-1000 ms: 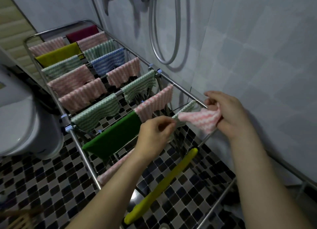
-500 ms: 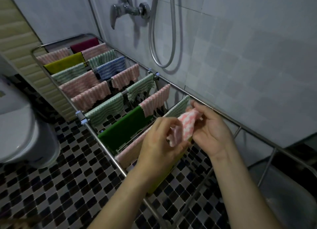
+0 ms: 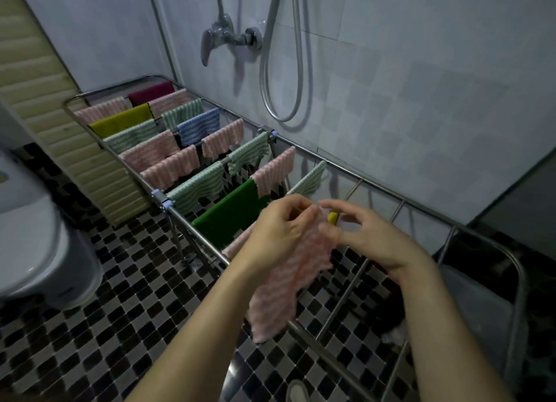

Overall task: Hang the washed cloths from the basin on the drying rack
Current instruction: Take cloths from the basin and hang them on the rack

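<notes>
A pink-and-white striped cloth (image 3: 285, 281) hangs down between my hands above the near end of the metal drying rack (image 3: 376, 180). My left hand (image 3: 276, 233) pinches its top left edge. My right hand (image 3: 370, 236) pinches the top right edge, where the cloth looks blurred. Behind my hands a yellow cloth (image 3: 332, 217) peeks out on a rail. Several cloths hang on the far rails, among them a plain green cloth (image 3: 228, 212) and a blue striped cloth (image 3: 198, 127). The basin is hard to make out.
A white toilet (image 3: 33, 242) stands at the left. A shower mixer (image 3: 225, 37) and hose (image 3: 282, 79) hang on the tiled wall behind the rack. The floor (image 3: 105, 296) is black-and-white mosaic. Bare rack rails (image 3: 343, 299) lie under my right forearm.
The bunched pink cloth has been spread open and now hangs full length between my hands. The view has tilted up and pulled back, showing more of the wall and shower.
</notes>
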A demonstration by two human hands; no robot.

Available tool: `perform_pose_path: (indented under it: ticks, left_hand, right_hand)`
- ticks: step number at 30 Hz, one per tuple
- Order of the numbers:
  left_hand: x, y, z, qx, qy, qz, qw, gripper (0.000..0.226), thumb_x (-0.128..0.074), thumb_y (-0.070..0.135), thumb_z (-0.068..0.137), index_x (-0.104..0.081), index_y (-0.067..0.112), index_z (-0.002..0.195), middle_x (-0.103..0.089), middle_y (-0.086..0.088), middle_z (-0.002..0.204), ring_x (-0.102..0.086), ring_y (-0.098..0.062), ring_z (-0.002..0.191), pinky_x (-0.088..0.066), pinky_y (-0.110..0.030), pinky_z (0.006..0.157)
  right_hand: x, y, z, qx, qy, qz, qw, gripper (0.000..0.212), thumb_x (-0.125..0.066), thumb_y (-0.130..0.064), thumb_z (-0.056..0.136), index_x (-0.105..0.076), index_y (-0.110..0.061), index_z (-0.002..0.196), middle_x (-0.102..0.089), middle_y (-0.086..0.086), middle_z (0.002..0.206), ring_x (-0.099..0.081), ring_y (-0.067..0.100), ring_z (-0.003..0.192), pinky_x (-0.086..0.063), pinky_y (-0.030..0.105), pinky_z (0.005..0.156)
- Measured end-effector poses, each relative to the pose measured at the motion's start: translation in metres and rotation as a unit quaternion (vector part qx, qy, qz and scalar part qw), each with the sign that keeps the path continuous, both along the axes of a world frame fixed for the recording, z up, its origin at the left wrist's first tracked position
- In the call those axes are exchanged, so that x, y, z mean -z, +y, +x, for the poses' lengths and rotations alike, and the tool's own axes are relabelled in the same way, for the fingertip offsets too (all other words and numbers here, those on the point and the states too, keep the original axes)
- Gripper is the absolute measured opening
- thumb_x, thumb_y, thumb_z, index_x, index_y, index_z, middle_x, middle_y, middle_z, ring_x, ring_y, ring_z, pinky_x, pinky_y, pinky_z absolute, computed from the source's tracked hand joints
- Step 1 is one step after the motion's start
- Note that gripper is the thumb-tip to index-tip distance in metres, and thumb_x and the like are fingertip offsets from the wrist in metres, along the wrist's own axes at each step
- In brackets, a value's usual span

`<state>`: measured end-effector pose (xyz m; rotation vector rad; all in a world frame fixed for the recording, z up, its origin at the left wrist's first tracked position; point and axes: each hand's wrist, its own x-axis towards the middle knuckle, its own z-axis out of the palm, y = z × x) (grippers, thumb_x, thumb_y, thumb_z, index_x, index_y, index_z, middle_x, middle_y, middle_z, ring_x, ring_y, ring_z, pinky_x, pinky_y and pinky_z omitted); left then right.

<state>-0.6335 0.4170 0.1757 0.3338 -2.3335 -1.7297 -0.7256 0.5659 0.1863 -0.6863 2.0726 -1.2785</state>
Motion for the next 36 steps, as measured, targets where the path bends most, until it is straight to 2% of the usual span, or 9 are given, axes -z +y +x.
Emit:
perform_pose_path:
  ticks: [2,5,8,13,17,22,27,31,36]
  left_hand:
    - [-0.004,0.003,-0.002,0.028,-0.007,-0.030,0.999,0.016,-0.058,0.025,0.096,-0.069,0.014,0.090,-0.064,0.000,0.070,-0.054,-0.004,0.058,-0.044,-0.022,0.054]
    - [-0.005,0.006,-0.007,0.035,0.001,-0.121,0.992,0.012,-0.063,0.025,0.092,-0.073,0.017,0.090,-0.072,0.003,0.078,-0.066,-0.006,0.070,-0.055,-0.029,0.064]
    - [-0.005,0.006,-0.007,0.022,0.025,-0.228,0.973,0.009,-0.069,0.029,0.087,-0.073,0.020,0.089,-0.067,0.010,0.074,-0.059,0.003,0.065,-0.045,-0.017,0.059]
    - [-0.006,-0.002,-0.005,0.059,-0.035,-0.300,0.951,0.018,-0.075,0.033,0.081,-0.070,0.018,0.090,-0.068,0.005,0.083,-0.061,-0.011,0.074,-0.049,-0.028,0.063]
    - [0.001,-0.003,0.001,0.093,-0.085,-0.326,0.937,0.013,-0.072,0.026,0.083,-0.062,0.022,0.089,-0.062,0.007,0.086,-0.059,-0.014,0.081,-0.043,-0.025,0.069]
    - [0.017,0.008,0.014,0.069,-0.056,-0.307,0.947,0.015,-0.072,0.021,0.083,-0.058,0.024,0.089,-0.060,0.008,0.086,-0.057,-0.012,0.078,-0.046,-0.026,0.063]
    - [0.041,0.039,0.034,0.112,-0.021,-0.330,0.937,0.017,-0.066,0.013,0.085,-0.060,0.021,0.099,-0.054,0.012,0.090,-0.052,-0.007,0.078,-0.033,-0.014,0.059]
    - [0.074,0.080,0.043,0.162,-0.039,-0.334,0.928,0.028,-0.061,0.005,0.085,-0.054,0.022,0.106,-0.056,0.003,0.107,-0.059,-0.018,0.090,-0.054,-0.031,0.073]
    - [0.111,0.110,0.051,0.264,-0.095,-0.395,0.875,0.030,-0.061,0.012,0.087,-0.058,0.016,0.116,-0.058,-0.004,0.105,-0.060,-0.024,0.090,-0.055,-0.041,0.077]
  right_hand:
    - [-0.003,0.004,0.004,-0.054,0.045,0.003,0.998,0.051,-0.077,-0.024,0.078,-0.059,-0.043,0.121,-0.056,-0.025,0.121,-0.046,-0.012,0.115,-0.038,0.013,0.088]
    - [0.002,-0.001,0.009,-0.008,0.133,-0.012,0.991,0.044,-0.065,-0.002,0.078,-0.068,-0.033,0.109,-0.070,-0.013,0.106,-0.061,-0.001,0.104,-0.052,0.027,0.088]
    - [0.005,0.001,0.013,0.034,0.207,0.025,0.977,0.027,-0.061,-0.007,0.078,-0.071,-0.025,0.095,-0.070,-0.009,0.086,-0.065,0.006,0.085,-0.055,0.029,0.077]
    - [0.006,0.014,0.000,0.058,0.289,0.128,0.947,0.020,-0.059,-0.010,0.078,-0.070,-0.026,0.079,-0.062,-0.011,0.069,-0.057,0.003,0.067,-0.040,0.014,0.057]
    - [0.018,0.023,-0.017,0.066,0.352,0.204,0.911,0.022,-0.054,-0.011,0.084,-0.074,-0.018,0.084,-0.067,0.001,0.077,-0.055,0.016,0.069,-0.041,0.026,0.060]
    - [0.039,0.035,-0.029,0.121,0.336,0.161,0.920,0.023,-0.054,-0.012,0.090,-0.075,-0.022,0.093,-0.057,0.003,0.096,-0.055,0.019,0.081,-0.040,0.026,0.072]
    - [0.060,0.063,-0.025,0.167,0.262,0.166,0.936,0.027,-0.052,-0.009,0.091,-0.072,-0.026,0.088,-0.062,-0.004,0.071,-0.063,0.021,0.063,-0.054,0.032,0.063]
    - [0.094,0.089,-0.014,0.237,0.176,0.163,0.941,0.031,-0.055,-0.002,0.086,-0.072,-0.026,0.076,-0.068,0.001,0.071,-0.070,0.027,0.072,-0.059,0.044,0.075]
    - [0.129,0.110,-0.008,0.217,0.110,0.253,0.936,0.021,-0.059,-0.010,0.085,-0.075,0.002,0.081,-0.074,0.018,0.093,-0.069,0.032,0.087,-0.055,0.039,0.076]
